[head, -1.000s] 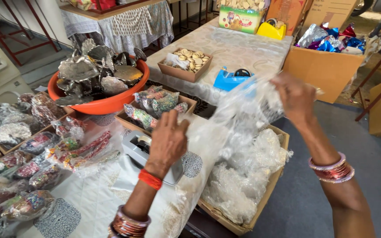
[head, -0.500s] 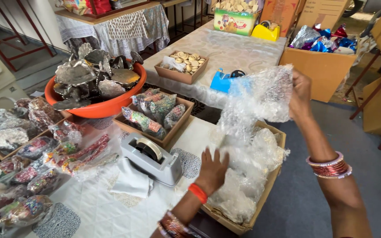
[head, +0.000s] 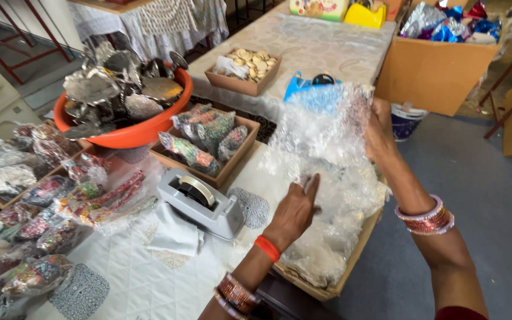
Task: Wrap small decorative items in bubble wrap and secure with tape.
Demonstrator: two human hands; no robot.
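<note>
My right hand (head: pixel 381 129) grips the top edge of a clear bubble wrap sheet (head: pixel 327 127) and holds it up over a shallow cardboard tray (head: pixel 351 264) full of more bubble wrap. My left hand (head: pixel 294 207) reaches into the lower part of the hanging sheet, fingers spread and touching it. A grey tape dispenser (head: pixel 200 201) stands on the white tablecloth just left of my left hand.
An orange tub (head: pixel 140 133) of silver pieces sits at the back left. A box of glittery packets (head: pixel 208 142) and more wrapped packets (head: pixel 42 201) lie left. A tray of round pieces (head: pixel 244 68), a blue item (head: pixel 303 89) and a large cardboard box (head: pixel 434 68) stand beyond.
My left hand moved right from the tablecloth to the hanging bubble wrap. My right hand lowered the sheet slightly and the view came closer.
</note>
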